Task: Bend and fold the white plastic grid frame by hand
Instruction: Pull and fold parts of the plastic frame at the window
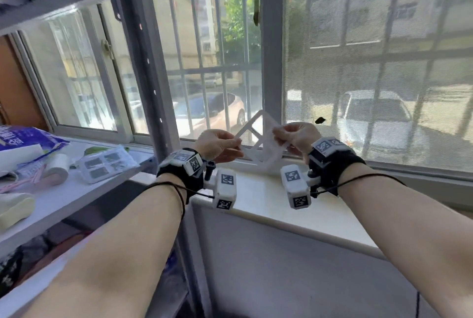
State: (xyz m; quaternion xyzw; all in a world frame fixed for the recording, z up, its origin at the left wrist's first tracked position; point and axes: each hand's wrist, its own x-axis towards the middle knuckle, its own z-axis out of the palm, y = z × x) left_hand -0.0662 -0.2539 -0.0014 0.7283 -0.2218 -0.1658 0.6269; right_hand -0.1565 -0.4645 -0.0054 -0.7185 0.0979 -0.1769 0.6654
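Note:
The white plastic grid frame (258,143) is held up in the air above the window sill, tilted like a diamond with one corner pointing up. My left hand (217,145) pinches its left edge between thumb and fingers. My right hand (298,138) grips its right edge, and the frame looks bent where it passes under those fingers. Both wrists wear black straps with white marker cubes. The lower corner of the frame hangs just above the sill.
A white window sill (268,197) runs below the hands, with a barred window and mesh screen behind. On the left stands a metal shelf (58,205) with a purple bag (28,138), a roll of tape (57,168) and a clear packet (107,162).

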